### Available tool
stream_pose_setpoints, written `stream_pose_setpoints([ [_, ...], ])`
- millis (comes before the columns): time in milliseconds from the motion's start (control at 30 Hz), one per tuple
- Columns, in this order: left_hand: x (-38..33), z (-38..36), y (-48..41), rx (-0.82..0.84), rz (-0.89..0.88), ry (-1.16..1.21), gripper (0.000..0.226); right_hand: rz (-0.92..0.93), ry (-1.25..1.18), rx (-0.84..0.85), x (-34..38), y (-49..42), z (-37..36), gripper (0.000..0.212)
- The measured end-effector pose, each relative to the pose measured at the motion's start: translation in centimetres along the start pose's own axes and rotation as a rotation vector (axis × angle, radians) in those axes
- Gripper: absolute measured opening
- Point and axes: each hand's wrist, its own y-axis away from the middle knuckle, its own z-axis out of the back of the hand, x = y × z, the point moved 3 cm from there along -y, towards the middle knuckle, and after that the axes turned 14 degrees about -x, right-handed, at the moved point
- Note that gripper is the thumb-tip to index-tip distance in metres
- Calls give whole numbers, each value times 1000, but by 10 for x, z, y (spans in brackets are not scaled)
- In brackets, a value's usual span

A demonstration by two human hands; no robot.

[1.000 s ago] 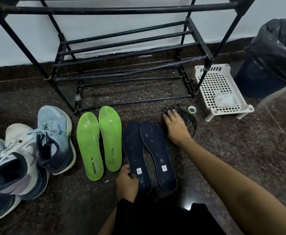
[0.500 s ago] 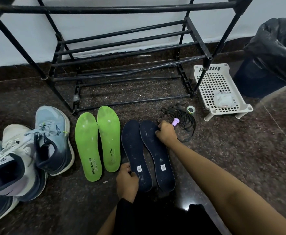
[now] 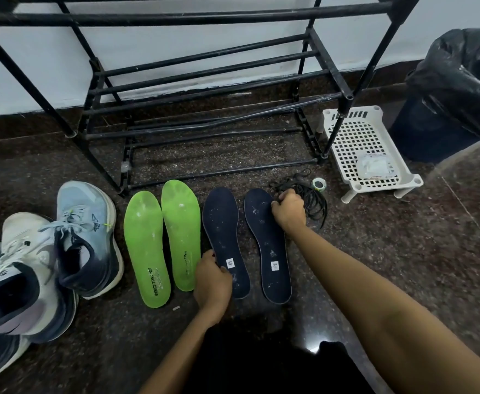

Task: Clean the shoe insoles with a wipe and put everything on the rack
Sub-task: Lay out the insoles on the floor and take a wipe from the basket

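Two navy insoles lie on the dark floor, speckled with white dirt. My left hand [image 3: 211,277] pinches the heel edge of the left navy insole [image 3: 223,223]. My right hand [image 3: 288,210] is curled in a fist around the toe edge of the right navy insole [image 3: 265,245]. Two green insoles [image 3: 144,245] [image 3: 181,231] lie side by side just left of them. The black metal shoe rack [image 3: 204,72] stands behind against the wall, its bars bare. A clear wipe packet [image 3: 375,166] sits in the white basket [image 3: 355,129].
Several sneakers, one light blue [image 3: 85,237] and one white [image 3: 25,274], crowd the left. A tangle of black laces [image 3: 314,201] and a small tape roll [image 3: 318,184] lie beside my right hand. A bin with a black liner [image 3: 460,89] stands far right.
My right hand left the laces, curled up with a small purple thing showing, then settled on the right navy insole's toe. A gap has opened between the two navy insoles.
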Motion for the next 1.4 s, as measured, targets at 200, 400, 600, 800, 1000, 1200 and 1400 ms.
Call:
stream_pose_setpoints([
  [200,-24,6,21,-24,-118,-105,52,20,-113,-55,-14,7,15,10],
  [400,-61,-8,41,81,-216,-62,43,172,-150,-115,-23,1,59,7],
  [600,-82,-22,48,161,-306,-14,38,301,8,-296,-42,-24,112,20],
  [800,-86,-33,48,160,-277,25,35,429,365,-277,-79,-63,134,34],
  [1000,-87,-52,58,189,-278,27,34,428,458,-136,-94,-79,139,29],
  [1200,-93,-72,67,229,-287,26,34,492,440,-236,-98,-44,134,27],
  [1400,-96,-82,73,248,-285,12,32,432,274,-287,-111,-9,128,25],
])
